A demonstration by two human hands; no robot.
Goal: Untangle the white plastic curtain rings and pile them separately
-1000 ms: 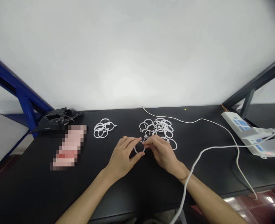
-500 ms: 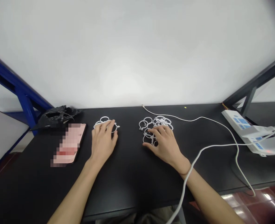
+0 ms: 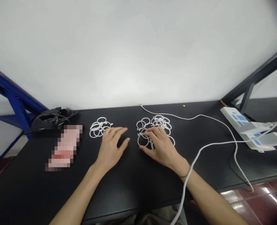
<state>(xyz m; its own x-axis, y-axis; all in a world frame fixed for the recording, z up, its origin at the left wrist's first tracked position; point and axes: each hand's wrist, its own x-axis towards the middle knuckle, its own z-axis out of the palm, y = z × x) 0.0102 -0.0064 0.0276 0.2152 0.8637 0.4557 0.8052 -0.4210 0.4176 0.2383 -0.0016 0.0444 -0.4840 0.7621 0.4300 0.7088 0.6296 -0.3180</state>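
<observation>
Two piles of thin white plastic rings with small clasp-like ends lie on the black table. The left pile (image 3: 98, 126) holds several overlapping rings. The right pile (image 3: 161, 120) is larger and more spread out. My left hand (image 3: 111, 145) is open just right of and in front of the left pile, fingers pointing toward the right pile, with nothing in it. Over the near part of the right pile rests my right hand (image 3: 160, 142), its fingers bent and its thumb apart, close to a ring (image 3: 143, 141). It covers some of the rings beneath.
A phone (image 3: 68, 140), partly blurred out, and crumpled black plastic (image 3: 51, 117) lie at left. A white power strip (image 3: 241, 128) with plugged-in adapters stands at right. A white cable (image 3: 206, 147) runs across my right forearm. The wall (image 3: 129, 56) rises behind the table.
My left hand has moved right, off the left pile, uncovering its rings. My right hand stays over the right pile, where rings have shifted slightly. The view has tilted a little.
</observation>
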